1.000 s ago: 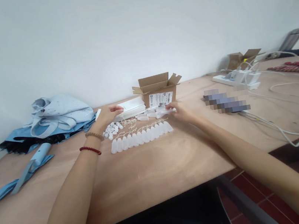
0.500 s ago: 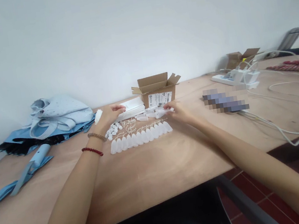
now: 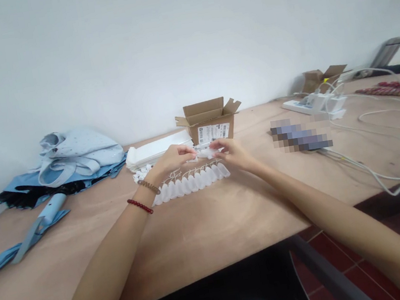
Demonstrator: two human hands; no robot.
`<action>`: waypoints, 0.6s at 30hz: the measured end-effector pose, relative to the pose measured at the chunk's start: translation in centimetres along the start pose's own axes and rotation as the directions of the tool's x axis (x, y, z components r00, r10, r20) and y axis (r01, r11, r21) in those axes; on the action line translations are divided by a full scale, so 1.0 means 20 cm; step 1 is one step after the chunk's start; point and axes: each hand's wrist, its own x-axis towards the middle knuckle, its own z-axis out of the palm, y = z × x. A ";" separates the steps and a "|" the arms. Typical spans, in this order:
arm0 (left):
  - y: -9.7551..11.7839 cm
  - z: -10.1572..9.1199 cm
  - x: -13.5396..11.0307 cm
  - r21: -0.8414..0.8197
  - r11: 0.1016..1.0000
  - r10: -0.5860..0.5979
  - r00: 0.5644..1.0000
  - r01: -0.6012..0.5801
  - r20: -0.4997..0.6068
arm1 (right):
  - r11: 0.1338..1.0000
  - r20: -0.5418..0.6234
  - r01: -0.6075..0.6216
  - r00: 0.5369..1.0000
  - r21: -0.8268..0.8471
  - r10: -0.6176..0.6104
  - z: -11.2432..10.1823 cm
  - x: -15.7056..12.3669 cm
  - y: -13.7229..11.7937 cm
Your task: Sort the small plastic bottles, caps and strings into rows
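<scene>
My left hand (image 3: 175, 158) is closed in a pinch over the small white pieces in the middle of the table; what its fingertips hold, if anything, is too small to make out. Facing it, my right hand (image 3: 233, 153) pinches a small translucent white piece (image 3: 206, 153) among others like it. Just below both hands lies a row of frosted white oval tags (image 3: 197, 180) with thin cream strings (image 3: 175, 174) at their tops. Small white parts (image 3: 142, 173) sit partly hidden behind my left hand. A stack of flat white sleeves (image 3: 158, 148) lies behind it.
An open cardboard box (image 3: 211, 120) stands behind the pieces. Light blue folded cloth (image 3: 80, 155) and a blue umbrella-like handle (image 3: 54, 208) are at left. A blurred-out dark object (image 3: 301, 136), a white power strip (image 3: 315, 105) and loose cables lie on the right.
My left hand has moved right, from the white sleeves to the small pieces, and now hides part of the tag row. My right hand has shifted slightly left, bringing the fingertips close together.
</scene>
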 end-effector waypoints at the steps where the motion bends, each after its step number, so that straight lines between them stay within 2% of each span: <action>1: 0.00 0.00 0.00 -0.006 1.000 -0.008 1.000 0.008 0.001 | 1.000 0.009 -0.003 1.000 0.005 0.003 0.00 0.00 0.00; 10: -0.05 0.03 0.03 -0.108 0.994 0.012 0.999 -0.008 0.035 | 1.000 0.023 -0.004 1.000 0.026 0.003 0.01 0.00 0.00; 18: -0.04 0.04 0.02 -0.156 0.988 -0.009 0.999 0.015 0.040 | 0.999 0.012 0.021 1.000 0.036 -0.021 0.01 0.00 0.00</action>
